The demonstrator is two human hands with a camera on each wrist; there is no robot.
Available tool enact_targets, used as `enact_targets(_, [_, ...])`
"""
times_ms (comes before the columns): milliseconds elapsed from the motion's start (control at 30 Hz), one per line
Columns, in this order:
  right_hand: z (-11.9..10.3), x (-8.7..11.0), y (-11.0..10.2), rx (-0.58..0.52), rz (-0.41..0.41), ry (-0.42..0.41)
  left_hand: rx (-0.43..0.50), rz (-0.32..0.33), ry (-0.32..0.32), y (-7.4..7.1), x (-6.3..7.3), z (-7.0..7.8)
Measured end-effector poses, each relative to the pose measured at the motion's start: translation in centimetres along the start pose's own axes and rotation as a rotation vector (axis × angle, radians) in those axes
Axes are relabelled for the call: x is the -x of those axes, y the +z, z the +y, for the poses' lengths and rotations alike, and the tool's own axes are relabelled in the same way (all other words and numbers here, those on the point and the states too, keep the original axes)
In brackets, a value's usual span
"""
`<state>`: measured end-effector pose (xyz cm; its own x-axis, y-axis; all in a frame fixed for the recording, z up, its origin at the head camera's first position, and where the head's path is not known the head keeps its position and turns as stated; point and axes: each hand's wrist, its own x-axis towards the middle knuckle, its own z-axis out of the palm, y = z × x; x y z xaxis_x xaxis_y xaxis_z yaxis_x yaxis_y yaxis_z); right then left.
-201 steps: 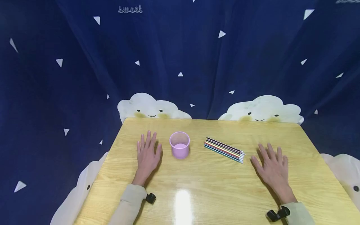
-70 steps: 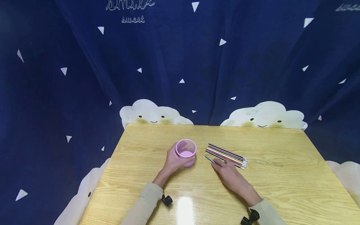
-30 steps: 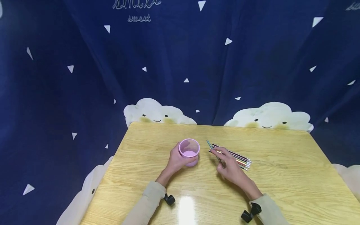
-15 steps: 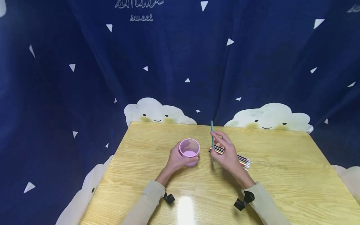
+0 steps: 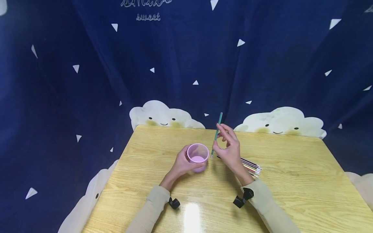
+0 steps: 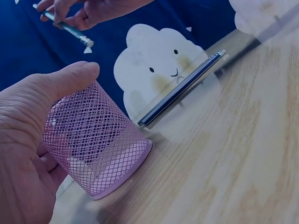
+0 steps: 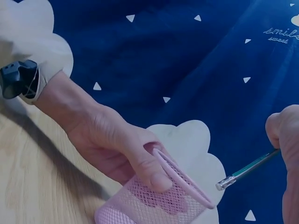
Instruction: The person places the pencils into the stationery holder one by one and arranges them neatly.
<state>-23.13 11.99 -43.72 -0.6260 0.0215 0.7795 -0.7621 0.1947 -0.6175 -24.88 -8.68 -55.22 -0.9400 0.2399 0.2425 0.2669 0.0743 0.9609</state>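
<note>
Table (image 5: 297,181): light wood, bright glare (image 5: 192,218)
Backdrop (image 5: 175,42): dark blue, white triangles (image 5: 240,42)
Smiling clouds (image 5: 160,113): white, beyond the far edge
Lettering (image 5: 148,17): "sweet," upper left

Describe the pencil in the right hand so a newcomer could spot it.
On the wooden table, find the pink mesh cup. In the head view, just right of it, the right hand pinches a teal pencil, silvery end down. Unlike the other pencils, lying together on the table, this one is held in the air.

Navy curtain (image 5: 175,45) (smiling clouds (image 5: 281,118)), wooden table (image 5: 294,171), bright glare (image 5: 192,216)
</note>
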Motion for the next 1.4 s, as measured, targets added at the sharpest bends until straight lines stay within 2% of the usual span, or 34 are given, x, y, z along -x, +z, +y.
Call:
enact_targets(200, [0.4, 0.3, 1.5, 0.016, 0.008, -0.007, 0.016, 0.002, 0.001, -0.2, -0.1, -0.1])
enact_targets(400, [0.7, 0.4, 2.5, 0.033, 0.037, -0.065, 0.013, 0.008, 0.009, -0.3, -0.1, -0.2])
enact_targets(633, [1.1, 0.7, 3.2, 0.066, 0.058, -0.051, 0.010, -0.053, 0.013, -0.7, 0.0, -0.1])
enact_targets(833, [1.8, 1.6, 3.5, 0.085, 0.044, -0.031, 0.043, -0.082, 0.002, -1.1, -0.1, 0.1])
enact_targets(1167, [2.6, 3.2, 3.9, 0.057, -0.021, 0.057, 0.099, -0.096, 0.001, -1.3, -0.3, 0.1])
enact_targets(1400, [2.8, 3.5, 4.1, 0.104, -0.086, 0.033, 0.073, -0.099, 0.001, -1.4, -0.3, 0.1])
